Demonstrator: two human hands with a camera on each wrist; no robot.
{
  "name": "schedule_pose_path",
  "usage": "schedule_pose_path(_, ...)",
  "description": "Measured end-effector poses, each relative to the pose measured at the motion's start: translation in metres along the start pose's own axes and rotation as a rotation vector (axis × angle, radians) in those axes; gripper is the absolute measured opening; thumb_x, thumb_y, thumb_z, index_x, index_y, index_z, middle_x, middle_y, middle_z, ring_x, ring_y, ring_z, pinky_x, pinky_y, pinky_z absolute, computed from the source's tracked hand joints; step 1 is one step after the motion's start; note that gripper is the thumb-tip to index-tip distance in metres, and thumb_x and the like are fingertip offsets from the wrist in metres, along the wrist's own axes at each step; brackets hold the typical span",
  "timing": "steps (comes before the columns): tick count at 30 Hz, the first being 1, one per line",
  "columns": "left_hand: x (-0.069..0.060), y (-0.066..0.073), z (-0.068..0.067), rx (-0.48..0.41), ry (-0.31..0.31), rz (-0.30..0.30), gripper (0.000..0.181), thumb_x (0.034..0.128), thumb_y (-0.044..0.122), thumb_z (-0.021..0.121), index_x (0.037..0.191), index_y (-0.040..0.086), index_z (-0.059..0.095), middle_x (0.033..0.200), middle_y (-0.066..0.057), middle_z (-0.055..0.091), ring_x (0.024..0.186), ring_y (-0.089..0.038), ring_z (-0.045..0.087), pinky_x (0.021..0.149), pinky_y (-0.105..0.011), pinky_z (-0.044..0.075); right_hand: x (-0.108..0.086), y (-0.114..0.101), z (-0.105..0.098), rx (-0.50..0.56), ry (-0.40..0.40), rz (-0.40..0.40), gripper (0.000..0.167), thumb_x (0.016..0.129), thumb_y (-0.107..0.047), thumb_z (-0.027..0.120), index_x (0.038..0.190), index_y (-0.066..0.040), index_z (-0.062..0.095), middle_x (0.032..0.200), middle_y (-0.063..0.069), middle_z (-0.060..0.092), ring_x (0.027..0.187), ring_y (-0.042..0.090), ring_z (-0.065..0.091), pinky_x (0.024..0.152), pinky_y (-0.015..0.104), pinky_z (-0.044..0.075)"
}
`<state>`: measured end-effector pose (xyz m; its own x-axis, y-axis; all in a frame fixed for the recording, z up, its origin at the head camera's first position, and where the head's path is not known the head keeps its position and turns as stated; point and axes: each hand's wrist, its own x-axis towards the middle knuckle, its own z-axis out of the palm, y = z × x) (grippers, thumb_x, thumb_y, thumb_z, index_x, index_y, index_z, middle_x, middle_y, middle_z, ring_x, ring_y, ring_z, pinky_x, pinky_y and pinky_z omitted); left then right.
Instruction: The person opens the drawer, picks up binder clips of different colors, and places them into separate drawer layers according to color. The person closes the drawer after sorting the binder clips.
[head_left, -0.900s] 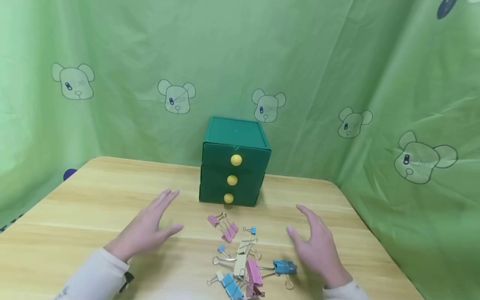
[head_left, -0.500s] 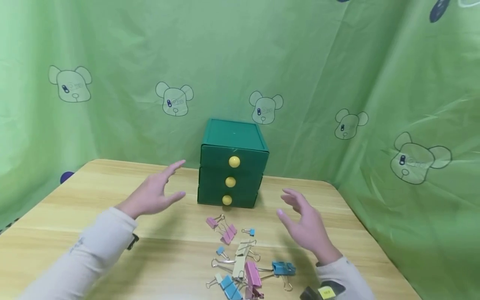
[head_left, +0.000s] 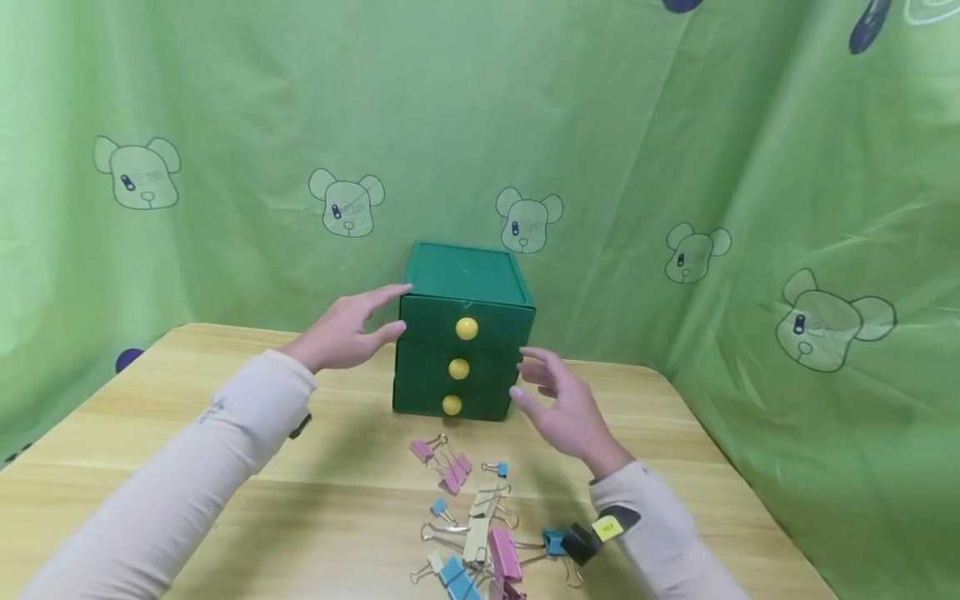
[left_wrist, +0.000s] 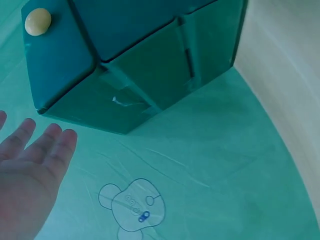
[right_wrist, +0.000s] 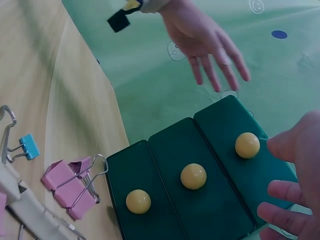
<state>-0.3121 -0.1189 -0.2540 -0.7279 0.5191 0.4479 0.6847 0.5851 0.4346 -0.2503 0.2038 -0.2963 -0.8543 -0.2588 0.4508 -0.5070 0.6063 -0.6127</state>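
A dark green drawer box (head_left: pixel 465 358) stands toward the back of the table, with three drawers, each with a round yellow knob (head_left: pixel 467 328). All three drawers are closed. My left hand (head_left: pixel 348 329) is beside the box's upper left, fingers extended. A gap between that left hand (right_wrist: pixel 200 40) and the box shows in the right wrist view. My right hand (head_left: pixel 558 404) hovers by the box's right side, its fingers loosely bent and holding nothing. Whether the right fingertips touch the box, I cannot tell.
Several binder clips lie in front of the box: pink ones (head_left: pixel 455 475), a small blue one (head_left: pixel 501 469), cream ones (head_left: pixel 477 540) and a larger blue one (head_left: pixel 459 579). Green curtain (head_left: pixel 622 125) surrounds the wooden table (head_left: pixel 315 508).
Both hands have moved forward and inward, from either side of the binder clips to either side of the drawer box. The clips and the box stay where they were.
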Motion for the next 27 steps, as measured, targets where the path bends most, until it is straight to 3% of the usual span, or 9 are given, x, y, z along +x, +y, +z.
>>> schedule_pose_path(10,0.035,0.005,-0.007,-0.07,-0.09,-0.018,0.054,0.1033,0.036,0.038,0.15,0.007,0.036,0.156,-0.013,0.028,0.143,-0.033,0.024,0.114,-0.053,0.02,0.026,-0.009,0.01,0.011,-0.08,0.01,0.054,0.094,-0.019,0.064,0.143,-0.01,0.042,0.131,0.016,0.057,0.118,0.033,0.056,0.099,0.052,0.044)
schedule_pose_path(27,0.074,0.004,-0.003,0.026,-0.165,-0.163,0.052,0.1054,0.037,0.03,0.151,0.013,0.036,0.159,-0.008,0.024,0.146,-0.029,0.017,0.116,-0.049,0.015,0.061,-0.016,0.03,-0.004,-0.134,0.011,0.052,0.094,-0.018,0.064,0.141,-0.014,0.042,0.128,0.019,0.058,0.11,0.031,0.061,0.094,0.044,0.05)
